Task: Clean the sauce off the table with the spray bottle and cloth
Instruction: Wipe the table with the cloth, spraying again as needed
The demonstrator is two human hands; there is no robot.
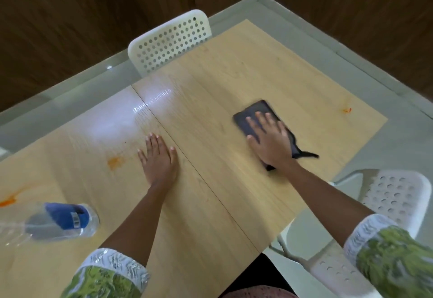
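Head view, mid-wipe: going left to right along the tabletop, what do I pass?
Orange sauce smear at the left edge → clear plastic spray bottle with blue label → orange sauce patch → left hand, flat on the wooden table → right hand pressing the dark cloth → small orange sauce spot.

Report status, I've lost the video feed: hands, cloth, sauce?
Left hand flat on table. Right hand pressing cloth. Sauce remains near left hand. Bottle lying idle.
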